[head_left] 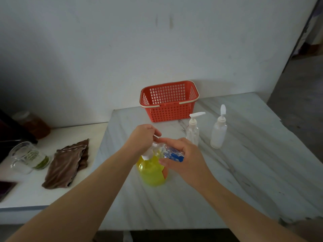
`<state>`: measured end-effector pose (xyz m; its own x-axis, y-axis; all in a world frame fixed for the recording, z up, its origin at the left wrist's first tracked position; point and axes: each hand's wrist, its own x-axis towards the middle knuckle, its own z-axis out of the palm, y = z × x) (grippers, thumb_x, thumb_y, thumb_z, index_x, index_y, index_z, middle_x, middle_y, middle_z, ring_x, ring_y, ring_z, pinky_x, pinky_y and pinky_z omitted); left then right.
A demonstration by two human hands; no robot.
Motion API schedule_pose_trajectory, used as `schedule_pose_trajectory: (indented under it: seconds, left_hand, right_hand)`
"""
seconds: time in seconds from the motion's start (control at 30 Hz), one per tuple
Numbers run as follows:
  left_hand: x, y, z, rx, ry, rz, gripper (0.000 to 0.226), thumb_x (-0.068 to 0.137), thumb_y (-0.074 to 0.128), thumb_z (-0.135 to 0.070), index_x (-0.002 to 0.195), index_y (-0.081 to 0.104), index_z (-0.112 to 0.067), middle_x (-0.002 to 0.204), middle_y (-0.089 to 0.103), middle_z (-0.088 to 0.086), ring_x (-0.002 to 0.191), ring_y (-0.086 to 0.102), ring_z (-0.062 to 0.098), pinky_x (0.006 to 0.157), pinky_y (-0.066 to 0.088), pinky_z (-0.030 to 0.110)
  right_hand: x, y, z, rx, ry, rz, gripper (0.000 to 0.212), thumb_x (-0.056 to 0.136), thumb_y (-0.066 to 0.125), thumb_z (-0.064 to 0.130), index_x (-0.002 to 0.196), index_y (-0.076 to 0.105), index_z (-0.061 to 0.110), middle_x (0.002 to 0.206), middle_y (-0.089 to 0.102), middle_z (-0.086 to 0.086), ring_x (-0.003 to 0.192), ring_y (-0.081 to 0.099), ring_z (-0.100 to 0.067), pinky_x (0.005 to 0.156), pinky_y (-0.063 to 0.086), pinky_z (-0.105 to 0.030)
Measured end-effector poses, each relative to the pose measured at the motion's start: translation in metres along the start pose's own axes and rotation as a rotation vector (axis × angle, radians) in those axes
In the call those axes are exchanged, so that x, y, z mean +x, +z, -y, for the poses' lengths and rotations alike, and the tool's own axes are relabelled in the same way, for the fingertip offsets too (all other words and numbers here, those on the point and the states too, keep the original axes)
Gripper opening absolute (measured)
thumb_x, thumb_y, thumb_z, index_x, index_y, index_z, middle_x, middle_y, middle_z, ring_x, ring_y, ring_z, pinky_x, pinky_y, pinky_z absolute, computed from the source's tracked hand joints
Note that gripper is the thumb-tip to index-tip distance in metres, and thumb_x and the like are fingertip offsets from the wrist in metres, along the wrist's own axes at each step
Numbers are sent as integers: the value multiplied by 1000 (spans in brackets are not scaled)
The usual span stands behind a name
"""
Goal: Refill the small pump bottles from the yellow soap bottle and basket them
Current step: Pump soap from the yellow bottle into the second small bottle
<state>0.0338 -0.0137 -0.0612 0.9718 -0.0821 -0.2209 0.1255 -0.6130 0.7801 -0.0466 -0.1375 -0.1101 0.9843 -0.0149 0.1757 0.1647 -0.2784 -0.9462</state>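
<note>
Our right hand (186, 160) grips a blue-labelled pump bottle (172, 153) tilted above the yellow soap bottle (152, 172); our left hand (142, 137) pinches its pump top. Beyond the right hand stand a clear pump bottle (192, 132) and a frosted pump bottle (218, 134), then the red basket (168, 112). A brown cloth (68, 163) lies left of the left hand.

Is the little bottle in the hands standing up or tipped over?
Tipped over. The right hand holds the little bottle almost sideways above the yellow soap bottle, its pump end toward the left hand, which grips it.
</note>
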Motion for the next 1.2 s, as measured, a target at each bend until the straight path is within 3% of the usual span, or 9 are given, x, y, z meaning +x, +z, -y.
schedule_pose_trajectory:
  seconds: [0.13,0.3,0.5,0.7,1.03,1.2]
  left_hand:
    - [0,2,7,-39,-43,-2,34,94,33,-2,77,61,-12,64,59,3,58,51,15,57,41,24]
    - [0,1,8,-44,-61,15,37,91,34,0,72,63,-14,68,63,4,72,56,24,71,46,33]
    - [-1,-5,-5,-79,-48,15,32,89,35,5,80,61,-10,69,64,6,64,56,16,61,46,22]
    - [1,1,5,-70,-99,-13,31,89,33,1,94,62,-11,71,66,3,70,58,20,63,46,27]
    - [-2,-3,0,-115,-99,14,31,89,35,3,89,63,-10,73,65,5,74,57,21,69,47,29]
    - [-4,-1,-2,-159,-84,-12,33,89,32,6,95,62,-6,72,66,6,69,59,17,62,47,25]
  right_hand:
    - [-2,1,-2,-10,-9,-5,50,74,80,17,117,64,37,82,49,12,77,53,9,71,38,-5]
    - [-2,0,0,-41,-12,8,51,74,80,19,120,64,35,83,48,11,79,51,9,72,37,-4]
    - [-1,-2,7,-28,-19,14,52,75,78,20,122,62,36,84,49,12,81,51,10,74,38,-3]
    - [-2,-1,0,-51,-29,10,50,75,78,23,121,63,38,86,51,9,84,54,3,75,38,-5]
    - [0,-1,3,-37,-25,12,49,76,77,24,121,63,39,87,51,10,83,53,3,75,41,-8]
    - [-1,-4,5,-20,-21,16,52,76,78,21,123,63,35,86,50,9,81,52,7,74,39,-5]
